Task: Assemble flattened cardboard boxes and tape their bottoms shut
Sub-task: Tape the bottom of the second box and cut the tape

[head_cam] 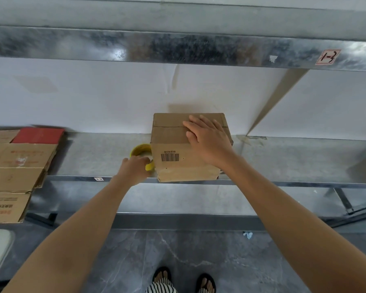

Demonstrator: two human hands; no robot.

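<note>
An assembled brown cardboard box (171, 144) with a barcode on its near side stands on the metal shelf (294, 157), its flaps closed on top. My right hand (207, 138) lies flat on the box's top right, fingers straight, pressing down. Just left of the box sits a yellow tape roll (138, 150). My left hand (135, 168) curls around the roll's near side and grips it.
A stack of flattened cardboard boxes (19, 166) with a red sheet (38, 135) behind it lies at the shelf's left end. An upper metal shelf (178, 47) hangs overhead. A slanted brace (277, 98) runs at right. Grey floor tiles and my sandalled feet (184, 280) are below.
</note>
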